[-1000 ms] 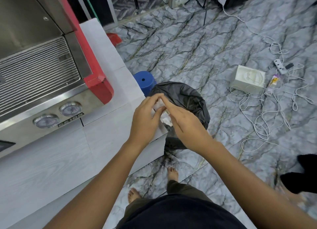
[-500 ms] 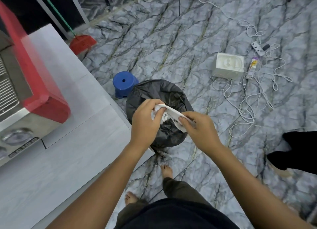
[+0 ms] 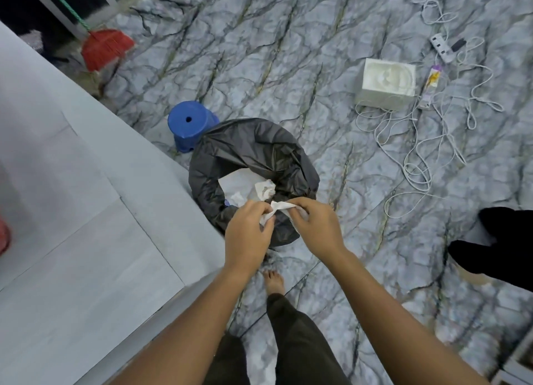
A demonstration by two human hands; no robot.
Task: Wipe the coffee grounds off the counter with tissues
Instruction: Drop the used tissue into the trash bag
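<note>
Nearest to us we see the person's dark trousers and one bare foot point(image 3: 274, 282) on the grey marbled floor point(image 3: 288, 67). Both forearms reach forward from the bottom edge and meet over the near rim of a bin lined with a black bag point(image 3: 253, 154). The left hand point(image 3: 248, 234) and the right hand point(image 3: 314, 226) are close together, almost touching, and each pinches an end of the same crumpled white tissue point(image 3: 277, 211) with curled fingers and thumb. The tissue stretches between them, just above the bag's opening.

Inside the bag we see more white paper, including a balled wad point(image 3: 265, 190) lying a little beyond the hands. To the left, the pale counter point(image 3: 72, 240) runs diagonally, its corner just beside the bin. We cannot tell whether any coffee grounds lie on it; the surface is blurred.

Just behind the bin stands a blue plastic stool point(image 3: 190, 125), touching or nearly touching the bag. Further right, a white box point(image 3: 386, 85) sits on the floor among loops of white cable point(image 3: 427, 142), with a power strip point(image 3: 441, 47) beyond it. At the right edge we see a dark shoe and trouser leg of another person point(image 3: 496, 246). Far left, a red broom head point(image 3: 106, 47) with a green handle rests on the floor near the counter's far end.
</note>
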